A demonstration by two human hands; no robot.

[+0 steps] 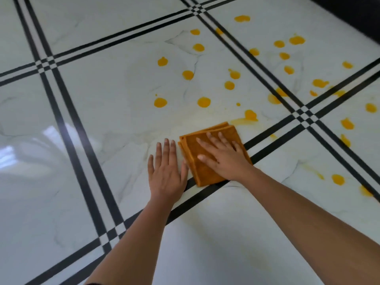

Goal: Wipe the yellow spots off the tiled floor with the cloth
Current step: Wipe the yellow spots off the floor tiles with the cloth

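A folded orange-brown cloth (202, 168) lies flat on the white marble-look tiled floor (115, 112), at the near edge of the middle tile. My right hand (223, 156) presses flat on top of it, fingers spread. My left hand (166, 169) rests palm-down on the bare tile just left of the cloth, its thumb close to the cloth's edge. Several yellow spots (203, 102) dot the tile beyond the cloth and the tiles to the right. A pale yellow smear (239, 120) sits just past the cloth's far corner.
Black double stripes (67, 112) border each tile and cross in checkered joints. A dark edge (357, 15) runs along the far right corner. More yellow spots (338, 179) lie on the near right tile. A bright reflection (24, 149) shines on the left tile.
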